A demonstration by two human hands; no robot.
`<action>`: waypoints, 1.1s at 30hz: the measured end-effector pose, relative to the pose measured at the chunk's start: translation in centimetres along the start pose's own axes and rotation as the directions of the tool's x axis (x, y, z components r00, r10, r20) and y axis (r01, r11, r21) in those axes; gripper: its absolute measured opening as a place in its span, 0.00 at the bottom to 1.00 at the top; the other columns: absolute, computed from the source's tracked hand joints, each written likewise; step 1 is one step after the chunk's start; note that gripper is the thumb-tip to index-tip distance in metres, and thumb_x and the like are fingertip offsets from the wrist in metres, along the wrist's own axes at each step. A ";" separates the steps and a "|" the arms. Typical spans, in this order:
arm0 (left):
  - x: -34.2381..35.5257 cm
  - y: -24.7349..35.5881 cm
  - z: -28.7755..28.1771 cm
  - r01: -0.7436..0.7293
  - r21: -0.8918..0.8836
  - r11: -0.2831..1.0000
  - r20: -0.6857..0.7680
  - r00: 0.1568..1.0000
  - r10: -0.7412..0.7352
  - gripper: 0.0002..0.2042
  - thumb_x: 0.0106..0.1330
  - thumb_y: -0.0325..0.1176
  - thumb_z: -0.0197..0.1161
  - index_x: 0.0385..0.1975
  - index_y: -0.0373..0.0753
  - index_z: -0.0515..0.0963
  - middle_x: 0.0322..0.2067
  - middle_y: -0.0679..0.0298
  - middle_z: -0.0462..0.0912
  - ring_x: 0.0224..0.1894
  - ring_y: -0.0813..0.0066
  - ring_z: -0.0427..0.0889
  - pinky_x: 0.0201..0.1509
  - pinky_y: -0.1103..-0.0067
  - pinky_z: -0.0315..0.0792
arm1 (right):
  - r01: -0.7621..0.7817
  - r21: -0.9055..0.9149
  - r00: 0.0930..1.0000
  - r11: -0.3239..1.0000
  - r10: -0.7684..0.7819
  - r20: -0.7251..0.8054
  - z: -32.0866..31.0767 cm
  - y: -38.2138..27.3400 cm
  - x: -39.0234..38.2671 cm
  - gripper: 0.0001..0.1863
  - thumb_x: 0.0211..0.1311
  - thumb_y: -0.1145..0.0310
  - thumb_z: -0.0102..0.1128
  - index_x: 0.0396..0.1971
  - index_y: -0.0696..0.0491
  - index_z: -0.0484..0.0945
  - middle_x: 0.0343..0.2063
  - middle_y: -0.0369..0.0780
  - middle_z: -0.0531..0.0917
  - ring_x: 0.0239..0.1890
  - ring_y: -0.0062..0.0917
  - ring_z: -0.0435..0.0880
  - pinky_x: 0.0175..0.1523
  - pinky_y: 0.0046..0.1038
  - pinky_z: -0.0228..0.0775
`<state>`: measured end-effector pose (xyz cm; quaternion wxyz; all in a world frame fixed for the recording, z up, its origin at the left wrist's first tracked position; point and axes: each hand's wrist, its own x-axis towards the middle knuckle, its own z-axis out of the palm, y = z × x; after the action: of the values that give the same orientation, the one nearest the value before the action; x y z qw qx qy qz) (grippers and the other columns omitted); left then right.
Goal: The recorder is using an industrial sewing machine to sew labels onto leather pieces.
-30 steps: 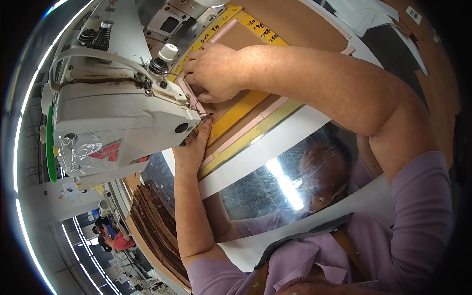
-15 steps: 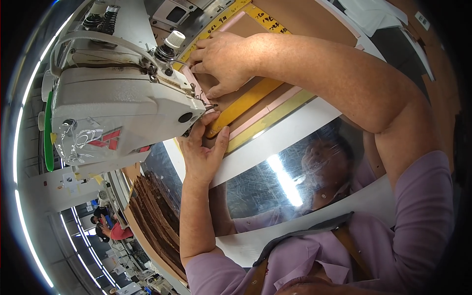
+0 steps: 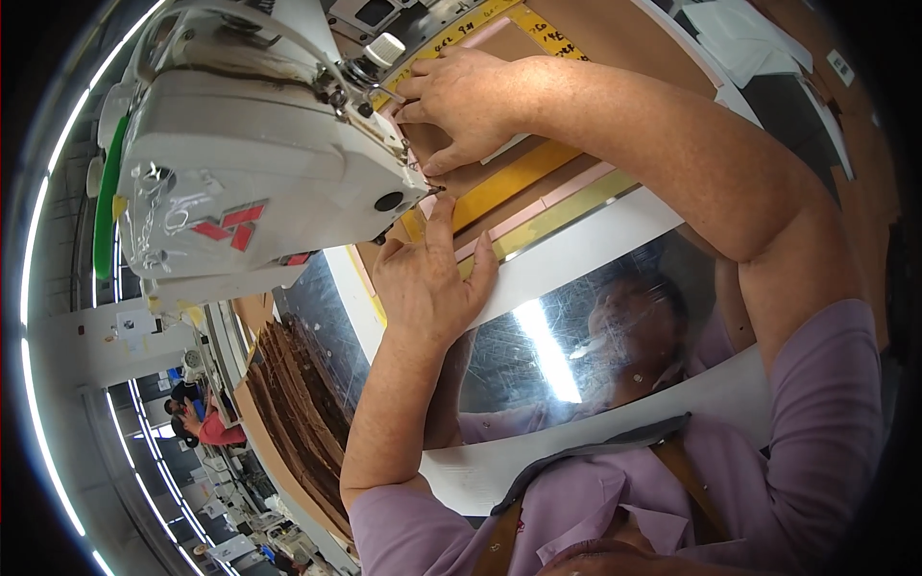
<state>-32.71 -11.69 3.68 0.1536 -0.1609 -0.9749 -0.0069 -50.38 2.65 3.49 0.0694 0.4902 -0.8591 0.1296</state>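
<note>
A white sewing machine head (image 3: pixel 269 163) reaches in from the left, its needle end over a flat brown panel (image 3: pixel 624 43). A yellow template frame with handwriting (image 3: pixel 550 35), an orange-yellow strip (image 3: pixel 523 180) and a pink strip (image 3: pixel 552 199) lie on the panel. My left hand (image 3: pixel 430 278) rests at the near edge, index finger stretched toward the needle area and thumb apart. Just beyond the needle, my right hand (image 3: pixel 463 101) lies on the work with fingers spread. Neither hand grasps anything; the needle tip itself is hard to make out.
A shiny metal plate (image 3: pixel 499 360) sits in the white tabletop (image 3: pixel 576 252) in front of me. Brown layered pieces (image 3: pixel 303 422) are stacked at the left. White sheets (image 3: pixel 744 46) lie at the far right. Other people (image 3: pixel 206 427) sit in the left distance.
My left hand has slid along the near edge, with its index finger now stretched out over the orange-yellow strip's end. The view has shifted slightly; my right hand stays on the panel.
</note>
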 end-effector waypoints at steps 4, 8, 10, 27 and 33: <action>0.4 1.7 -0.4 0.080 0.215 0.973 0.095 0.990 -0.102 0.24 0.67 0.48 0.64 0.54 0.34 0.78 0.19 0.58 0.83 0.17 0.61 0.82 0.34 0.67 0.75 | 0.040 -0.008 0.997 0.999 -0.040 -0.064 0.6 0.7 -0.1 0.38 0.57 0.42 0.67 0.61 0.53 0.80 0.60 0.39 0.79 0.65 0.34 0.72 0.68 0.38 0.65; 0.3 1.8 -0.4 0.088 0.174 0.981 0.112 0.988 -0.109 0.30 0.70 0.52 0.57 0.57 0.28 0.77 0.17 0.58 0.82 0.17 0.62 0.82 0.36 0.67 0.77 | 0.042 -0.024 0.999 0.999 -0.043 -0.018 -0.1 0.3 0.0 0.34 0.58 0.44 0.66 0.57 0.55 0.81 0.60 0.39 0.79 0.64 0.34 0.73 0.68 0.38 0.66; -0.1 2.1 -0.1 0.071 0.147 0.987 0.070 0.994 -0.082 0.29 0.69 0.51 0.59 0.58 0.30 0.76 0.15 0.61 0.80 0.16 0.63 0.81 0.33 0.67 0.76 | 0.033 -0.071 0.997 0.997 -0.028 0.075 -0.1 0.3 0.4 0.41 0.60 0.36 0.62 0.64 0.51 0.78 0.63 0.39 0.76 0.69 0.32 0.69 0.70 0.38 0.64; 0.1 2.5 0.6 0.085 0.069 0.994 0.110 0.990 -0.093 0.29 0.69 0.48 0.60 0.58 0.26 0.73 0.15 0.61 0.80 0.15 0.64 0.80 0.29 0.68 0.75 | 0.006 -0.020 0.989 1.000 -0.003 0.148 -1.7 0.4 0.6 0.41 0.60 0.35 0.60 0.65 0.50 0.77 0.60 0.43 0.79 0.67 0.36 0.71 0.71 0.40 0.64; 0.3 2.6 0.7 0.062 0.080 0.995 0.074 0.995 -0.068 0.29 0.70 0.48 0.59 0.57 0.25 0.74 0.15 0.60 0.81 0.15 0.64 0.80 0.30 0.68 0.75 | -0.084 0.019 0.950 0.996 0.075 0.302 -3.2 0.5 0.4 0.45 0.58 0.32 0.61 0.68 0.47 0.74 0.67 0.42 0.75 0.72 0.36 0.67 0.75 0.39 0.60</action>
<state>-32.34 -9.09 2.98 0.1219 -0.1232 -0.9843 0.0323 -51.05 3.51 6.54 -0.0753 0.4703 -0.8765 0.0699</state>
